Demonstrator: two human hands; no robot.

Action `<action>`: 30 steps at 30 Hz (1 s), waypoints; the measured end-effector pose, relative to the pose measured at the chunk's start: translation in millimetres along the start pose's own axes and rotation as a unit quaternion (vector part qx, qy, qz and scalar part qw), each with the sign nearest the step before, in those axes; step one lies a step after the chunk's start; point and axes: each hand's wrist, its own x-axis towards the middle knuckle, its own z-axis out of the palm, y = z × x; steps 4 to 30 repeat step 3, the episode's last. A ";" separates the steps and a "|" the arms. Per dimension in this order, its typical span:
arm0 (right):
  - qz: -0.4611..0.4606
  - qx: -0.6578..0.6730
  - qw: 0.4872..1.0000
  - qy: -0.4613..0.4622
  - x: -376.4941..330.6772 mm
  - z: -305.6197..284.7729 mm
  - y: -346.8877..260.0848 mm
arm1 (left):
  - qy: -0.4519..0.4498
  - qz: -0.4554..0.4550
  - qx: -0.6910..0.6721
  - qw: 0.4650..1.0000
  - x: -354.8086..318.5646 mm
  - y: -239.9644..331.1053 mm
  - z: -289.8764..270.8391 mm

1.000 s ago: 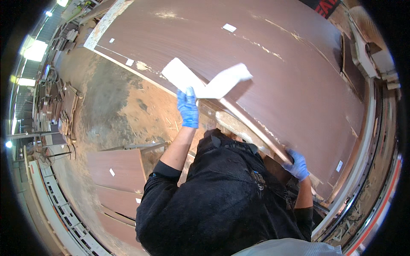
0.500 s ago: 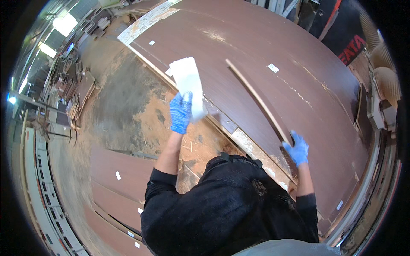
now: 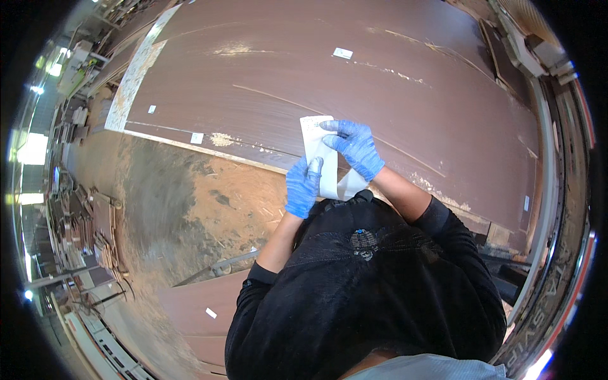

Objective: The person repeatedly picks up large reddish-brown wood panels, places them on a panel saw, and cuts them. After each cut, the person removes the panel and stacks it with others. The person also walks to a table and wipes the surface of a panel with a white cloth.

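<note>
A white strip of paper labels point(image 3: 329, 170) hangs in front of me, its lower part curling back up toward the right. My left hand point(image 3: 303, 189) grips its left edge, the thumb lying over the paper. At the upper end, where small dark print shows, my right hand point(image 3: 355, 147) pinches the strip between thumb and fingers. Both hands wear blue gloves. Beneath and beyond them lies a large brown panel point(image 3: 266, 38), and a long thin strip of wood point(image 3: 408, 154) rests on it, partly hidden behind my right hand.
Small white labels, one of them a far label point(image 3: 342, 53), are stuck on the panel. Wood chips point(image 3: 223, 139) lie near its front edge. Sawdust point(image 3: 234, 196) covers the floor at the left. More brown panels point(image 3: 209, 304) lie lower left, and a metal rail point(image 3: 550, 158) runs along the right.
My right hand has left the thin wood strip and come over to the label strip. My left hand has brought the labels closer to my body. The view has turned.
</note>
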 end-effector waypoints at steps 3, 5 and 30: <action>0.020 0.013 0.999 0.029 -5.0 -6.7 25.7 | -0.073 -0.037 0.152 0.985 1.8 -10.3 -5.9; 0.020 0.013 0.999 0.029 -5.0 -6.7 25.7 | -0.073 -0.037 0.152 0.985 1.8 -10.3 -5.9; 0.020 0.013 0.999 0.029 -5.0 -6.7 25.7 | -0.073 -0.037 0.152 0.985 1.8 -10.3 -5.9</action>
